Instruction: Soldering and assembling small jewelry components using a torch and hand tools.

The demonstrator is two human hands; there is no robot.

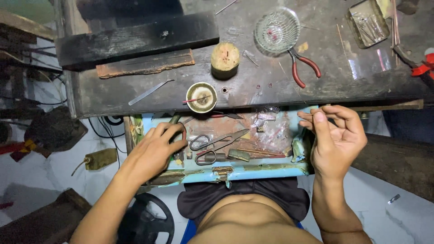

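Now the left hand [156,149] closes on a green-handled tool [175,119] in the blue drawer [253,171], while the right hand [337,135] pinches a thin wire [304,115], best kept level.

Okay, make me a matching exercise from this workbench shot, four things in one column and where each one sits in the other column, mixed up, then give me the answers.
Things:
1. scissors
2. red-handled pliers
3. glass dish
4. small round bowl

Places:
A. at the bench's front edge, above the drawer
B. in the open blue drawer, beside the left hand
C. far side of the dark bench top, upper middle of the view
D. on the bench, just right of and below the glass dish

Pairs: 1-B, 2-D, 3-C, 4-A
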